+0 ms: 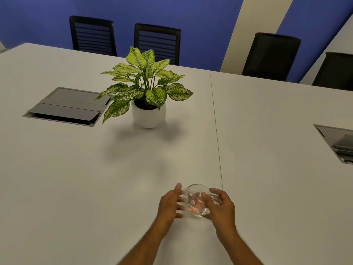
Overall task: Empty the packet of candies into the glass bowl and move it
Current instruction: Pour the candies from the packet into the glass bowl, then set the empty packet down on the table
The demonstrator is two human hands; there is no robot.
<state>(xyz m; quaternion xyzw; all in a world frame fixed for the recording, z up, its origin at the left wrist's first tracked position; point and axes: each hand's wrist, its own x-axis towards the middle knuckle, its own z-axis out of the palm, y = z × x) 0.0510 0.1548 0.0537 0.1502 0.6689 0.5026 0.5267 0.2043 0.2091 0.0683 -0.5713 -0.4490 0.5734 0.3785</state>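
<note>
A clear plastic packet of candies (193, 202) is held low over the white table (95, 178), close to me, with orange and red candies showing through it. Behind and under the packet stands the glass bowl (197, 185); only its far rim shows. My left hand (170, 204) grips the packet's left edge, its fingers spread. Around the packet's right side my right hand (220, 206) is closed. Blur and glare hide whether any candies lie in the bowl.
A potted plant (148, 96) in a white pot stands mid-table. Grey cable hatches are set into the table at the left (65, 108) and at the right edge (338, 142). A seam (216, 131) runs down the table. Black chairs (157, 43) line the far side.
</note>
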